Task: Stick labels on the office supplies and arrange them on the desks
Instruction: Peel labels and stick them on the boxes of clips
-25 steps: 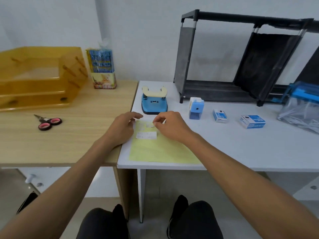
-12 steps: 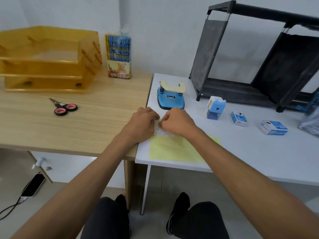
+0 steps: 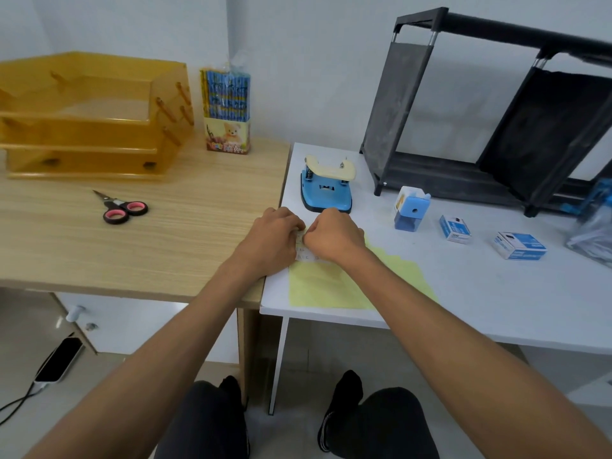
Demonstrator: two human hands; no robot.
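Vs 1 s ago the fingers had closed up: left hand [image 3: 275,238] & right hand [image 3: 334,238] were curled knuckles-up, nearly touching, apparently pinching the white label strip [image 3: 306,255] atop the yellow backing sheet [image 3: 331,286] on the white desk [image 3: 480,293]. Prob. peeling a label; fingertips were hidden. Strip was thin, flimsy paper w/ faint print; sheet lay flat, its right edge ragged.

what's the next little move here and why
Probably peel one label off the label sheet and carry it to the blue hole punch. The left hand and right hand both curl their fingers on that sheet, which lies on the yellow paper, and the punch stands just beyond them.
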